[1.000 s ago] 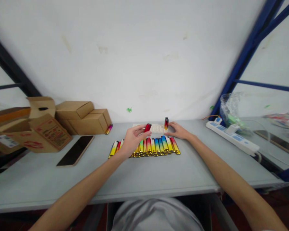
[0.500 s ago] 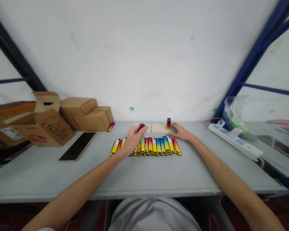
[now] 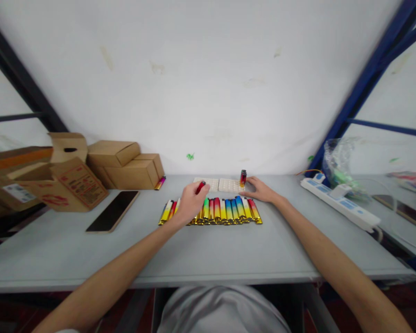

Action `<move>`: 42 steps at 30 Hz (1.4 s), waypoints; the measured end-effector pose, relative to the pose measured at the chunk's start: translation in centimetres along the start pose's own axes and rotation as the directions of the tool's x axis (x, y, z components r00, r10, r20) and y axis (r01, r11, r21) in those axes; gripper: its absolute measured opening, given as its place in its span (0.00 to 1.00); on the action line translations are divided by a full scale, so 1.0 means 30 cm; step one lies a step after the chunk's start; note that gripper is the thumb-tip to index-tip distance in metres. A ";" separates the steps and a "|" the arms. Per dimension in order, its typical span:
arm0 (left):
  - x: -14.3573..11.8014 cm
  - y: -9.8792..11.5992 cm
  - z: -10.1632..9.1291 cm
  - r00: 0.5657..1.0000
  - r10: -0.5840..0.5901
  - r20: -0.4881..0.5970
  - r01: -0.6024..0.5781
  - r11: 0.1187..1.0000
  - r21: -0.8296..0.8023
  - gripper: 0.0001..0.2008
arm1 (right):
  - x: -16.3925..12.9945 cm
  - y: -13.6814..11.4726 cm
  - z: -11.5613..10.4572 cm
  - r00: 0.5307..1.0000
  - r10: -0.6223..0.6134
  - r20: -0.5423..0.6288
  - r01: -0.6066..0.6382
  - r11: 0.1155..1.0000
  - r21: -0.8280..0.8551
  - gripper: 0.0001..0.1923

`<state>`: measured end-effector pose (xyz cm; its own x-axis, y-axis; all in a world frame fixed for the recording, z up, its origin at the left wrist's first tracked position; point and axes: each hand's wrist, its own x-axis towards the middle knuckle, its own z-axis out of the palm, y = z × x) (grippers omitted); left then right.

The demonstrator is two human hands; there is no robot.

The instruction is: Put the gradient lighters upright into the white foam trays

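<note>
My left hand (image 3: 191,200) is closed around a red lighter (image 3: 200,187), above the left part of the lighter row and in front of a white tray with small round pockets (image 3: 211,184). A second white pocketed tray (image 3: 227,185) adjoins it on the right. Lighters with dark tops (image 3: 243,178) stand upright at that tray's right end. My right hand (image 3: 259,189) curves about this end, thumb at the front corner and index finger toward the back. Nearer me lies a row of colourful, gold-ended lighters (image 3: 225,212), partly hidden by my left hand.
On the left are a phone (image 3: 113,212), an open carton (image 3: 74,182) and closed cardboard boxes (image 3: 131,169), with a purple-and-gold lighter (image 3: 160,183) beside them. A white power strip (image 3: 339,203) lies right of my right arm. The wall (image 3: 215,92) rises behind the table.
My left hand has shifted slightly left and turned, and the red lighter in it is tilted differently. My right hand stays at the tray's end.
</note>
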<state>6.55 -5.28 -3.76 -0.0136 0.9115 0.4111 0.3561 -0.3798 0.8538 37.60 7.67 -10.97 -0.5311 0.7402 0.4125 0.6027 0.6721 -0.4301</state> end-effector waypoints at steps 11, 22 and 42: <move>0.048 0.016 0.055 0.949 0.078 0.305 -0.010 0.976 -0.216 0.14 | 0.008 -0.004 0.004 1.000 0.000 0.000 0.000 1.000 0.006 0.34; 0.314 -0.009 0.277 0.863 0.261 0.432 -0.187 0.960 -0.206 0.12 | 0.011 0.007 0.009 0.999 -0.032 -0.013 0.033 0.999 0.010 0.33; 0.412 -0.034 0.354 0.817 0.258 0.515 -0.381 0.913 0.147 0.12 | 0.011 0.003 0.010 1.000 -0.006 0.006 0.006 1.000 -0.026 0.34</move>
<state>15.95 8.06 -2.93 0.5621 0.7282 0.3922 0.4678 -0.6709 0.5753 37.30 7.98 -11.13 -0.5381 0.7362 0.4104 0.6149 0.6759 -0.4062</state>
